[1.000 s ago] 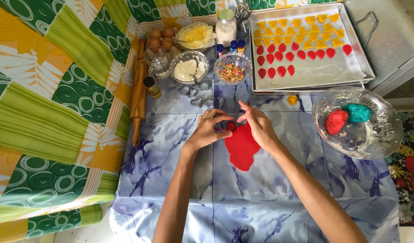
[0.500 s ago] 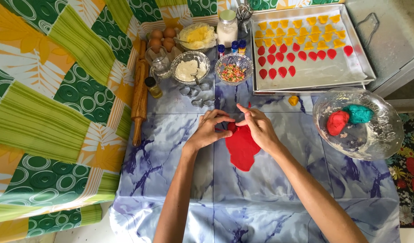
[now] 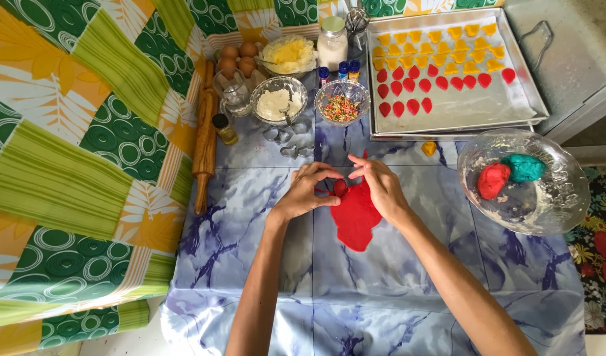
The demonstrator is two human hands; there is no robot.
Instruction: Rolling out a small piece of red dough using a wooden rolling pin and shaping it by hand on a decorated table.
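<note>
Head view shows the left hand [image 3: 308,194] and right hand [image 3: 380,186] both pinched with curled fingers around a small red dough cutout [image 3: 340,188] at the top edge of the flat rolled red dough sheet [image 3: 355,217] lying on the blue marbled tabletop [image 3: 408,277], below the metal baking tray [image 3: 481,115] of yellow and red dough shapes.

Home kitchen: rolling pin [image 3: 204,135], eggs [image 3: 237,58], baking tray [image 3: 521,99].

our right hand [image 3: 382,188] covers the top of the red dough sheet [image 3: 355,217], the small piece [image 3: 340,188] in our left hand [image 3: 306,192] is too small to tell, and the whisk [image 3: 357,16] is cut off by the top edge.
</note>
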